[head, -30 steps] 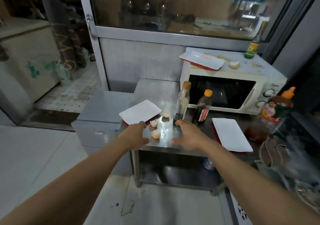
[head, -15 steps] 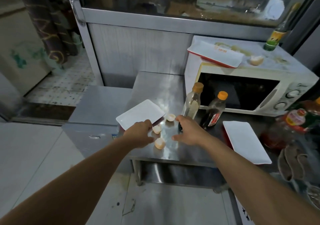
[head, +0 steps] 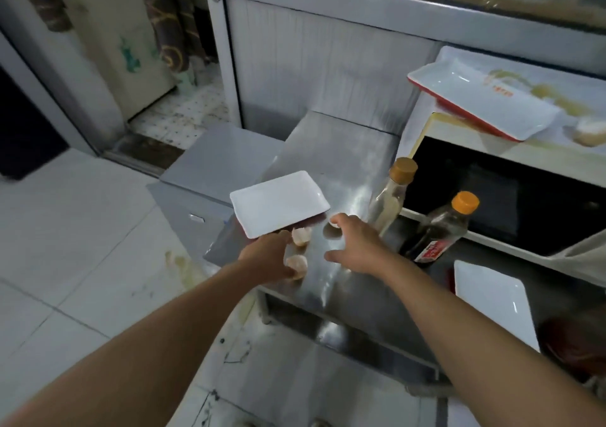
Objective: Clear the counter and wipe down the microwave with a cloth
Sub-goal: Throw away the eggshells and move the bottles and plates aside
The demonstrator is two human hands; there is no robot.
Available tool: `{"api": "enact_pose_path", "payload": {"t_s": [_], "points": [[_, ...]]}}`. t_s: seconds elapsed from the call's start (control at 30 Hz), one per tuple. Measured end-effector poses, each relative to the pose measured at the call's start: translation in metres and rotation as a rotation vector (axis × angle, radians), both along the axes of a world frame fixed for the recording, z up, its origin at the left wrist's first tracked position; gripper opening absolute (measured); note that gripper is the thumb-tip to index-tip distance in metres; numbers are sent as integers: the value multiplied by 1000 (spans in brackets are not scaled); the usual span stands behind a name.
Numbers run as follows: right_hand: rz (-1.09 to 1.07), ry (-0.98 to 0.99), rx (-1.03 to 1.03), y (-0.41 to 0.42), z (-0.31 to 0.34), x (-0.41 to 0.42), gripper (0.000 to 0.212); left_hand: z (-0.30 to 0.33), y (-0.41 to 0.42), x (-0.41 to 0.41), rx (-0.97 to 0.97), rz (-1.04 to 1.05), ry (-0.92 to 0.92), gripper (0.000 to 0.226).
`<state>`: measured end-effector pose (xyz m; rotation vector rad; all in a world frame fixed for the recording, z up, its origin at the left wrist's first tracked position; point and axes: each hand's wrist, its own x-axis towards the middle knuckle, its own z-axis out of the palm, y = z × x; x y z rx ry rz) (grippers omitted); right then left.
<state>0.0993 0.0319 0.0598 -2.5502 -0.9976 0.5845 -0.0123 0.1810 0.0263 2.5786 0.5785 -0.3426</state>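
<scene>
Three pale eggshell-like pieces lie on the steel counter (head: pixel 331 170). My left hand (head: pixel 267 257) curls against the near piece (head: pixel 297 265); whether it grips it is unclear. A second piece (head: pixel 301 236) lies just beyond, by the corner of a white rectangular plate (head: pixel 278 203). My right hand (head: pixel 355 244) is spread open, its fingertips at the far piece (head: pixel 335 224). The white microwave (head: pixel 423 131) stands at the right with a red-edged white plate (head: pixel 482 98) and another shell piece (head: pixel 588 133) on its stained top. No cloth is identifiable.
A clear bottle (head: pixel 392 197) and a dark sauce bottle (head: pixel 439 229), both orange-capped, stand in front of the microwave door right of my right hand. Another white plate (head: pixel 495 302) lies at the counter's right. A lower grey cabinet (head: pixel 213 164) adjoins the counter's left; tiled floor lies below.
The view has come closer and tilted down. My left hand slid from the plate's edge to the near shell piece. My right hand moved forward from the clear bottle's base to the far piece.
</scene>
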Motion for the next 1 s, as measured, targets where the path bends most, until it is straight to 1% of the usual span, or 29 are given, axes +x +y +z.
{"api": "enact_pose_path", "payload": {"t_s": [0.1, 0.23, 0.33, 0.43, 0.6, 0.73, 0.9, 1.0], "points": [[78, 27, -10, -6, -14, 8, 63, -8, -13, 0, 19, 76, -4, 66], [163, 88, -3, -13, -26, 13, 69, -21, -26, 0, 50, 186, 25, 60], [185, 92, 23, -15, -32, 16, 67, -29, -29, 3, 74, 261, 50, 57], [205, 98, 22, -16, -41, 21, 69, -39, -33, 11, 83, 312, 32, 54], [199, 121, 3, -17, -55, 27, 71, -50, -34, 18, 101, 321, 56, 61], [197, 124, -6, -15, -59, 28, 71, -56, -34, 19, 109, 319, 59, 54], [179, 137, -4, -15, -56, 24, 72, -54, -30, 19, 67, 316, 1, 48], [172, 137, -3, -15, -50, 23, 74, -47, -24, 24, 58, 330, -85, 49]]}}
